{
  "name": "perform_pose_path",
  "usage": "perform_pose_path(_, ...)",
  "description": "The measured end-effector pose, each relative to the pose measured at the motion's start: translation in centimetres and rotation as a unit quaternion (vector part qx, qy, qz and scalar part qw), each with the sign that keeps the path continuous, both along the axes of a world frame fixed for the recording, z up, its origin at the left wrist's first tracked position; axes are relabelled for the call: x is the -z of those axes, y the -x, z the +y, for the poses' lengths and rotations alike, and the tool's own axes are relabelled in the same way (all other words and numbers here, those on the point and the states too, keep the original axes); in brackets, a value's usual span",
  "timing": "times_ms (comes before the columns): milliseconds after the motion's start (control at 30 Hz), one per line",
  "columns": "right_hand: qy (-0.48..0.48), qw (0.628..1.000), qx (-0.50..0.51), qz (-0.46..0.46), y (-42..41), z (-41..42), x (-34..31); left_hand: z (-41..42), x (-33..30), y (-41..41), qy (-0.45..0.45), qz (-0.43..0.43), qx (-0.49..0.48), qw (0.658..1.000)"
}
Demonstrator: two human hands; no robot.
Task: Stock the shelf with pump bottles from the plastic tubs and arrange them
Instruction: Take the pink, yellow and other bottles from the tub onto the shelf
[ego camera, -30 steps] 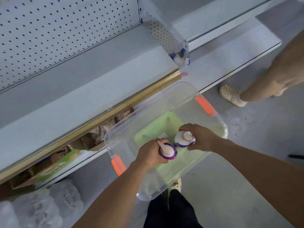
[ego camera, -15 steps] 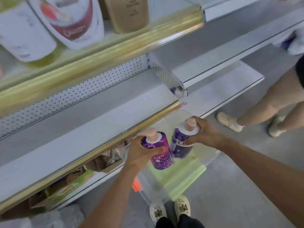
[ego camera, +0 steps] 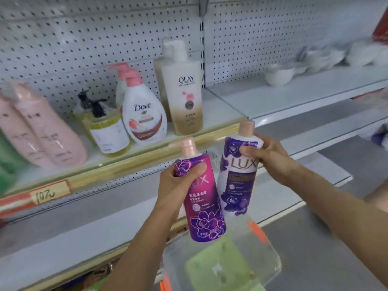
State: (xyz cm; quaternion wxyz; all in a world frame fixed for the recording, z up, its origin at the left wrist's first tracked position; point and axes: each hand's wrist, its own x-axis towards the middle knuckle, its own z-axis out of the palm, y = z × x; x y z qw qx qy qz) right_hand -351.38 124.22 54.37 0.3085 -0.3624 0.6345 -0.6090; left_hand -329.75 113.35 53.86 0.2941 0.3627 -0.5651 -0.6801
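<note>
Purple, both of them: I have a magenta Lux bottle point(ego camera: 202, 198) in my left hand point(ego camera: 178, 185) and a darker violet Lux bottle point(ego camera: 238, 175) in my right hand point(ego camera: 270, 158), each grip clamped around the upper body just under the pink pump. Both bottles are up in the air, tilted slightly toward each other and close enough that they may be touching near the middle, above the clear tub point(ego camera: 266, 269) and in front of the gold-edged shelf point(ego camera: 222, 114). That shelf already carries an Olay bottle point(ego camera: 184, 95), a Dove bottle point(ego camera: 144, 116), a yellow-green bottle point(ego camera: 109, 131) with a black pump and pink bottles point(ego camera: 44, 131) further left. As I judge it, the free ground is the strip to the right of the Olay, before the shelf ends at the upright, so that is where I would aim. To do this well I would set one down at a time: right-hand bottle first, base flat and well back from the gold lip, then the left beside it, so the two do not knock on the way in. I would straighten each before it lands, since these bottles are tall and look top-heavy with the pump, and turn the Lux label forward to match the neighbours. I would keep clear of the Olay, which looks easy to tip, and let go only once the base sits square.
</note>
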Motion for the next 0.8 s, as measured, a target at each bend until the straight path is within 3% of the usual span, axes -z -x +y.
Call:
perform_pose_path(167,0.079,0.996,-0.040,0.001,3.8,-2.9,-7.1,0.3,-3.6,2.8,0.023,0.019,-0.031,0.999)
perform_pose_path(400,0.093,0.989,-0.072,0.087,9.5,-8.5,-14.0,0.1,-5.2,5.5,0.036,0.032,-0.080,0.996)
perform_pose_path(800,0.071,0.991,-0.066,0.088,16.4,-16.9,-12.3,-1.4,-5.5,8.3,0.037,0.026,-0.141,0.989)
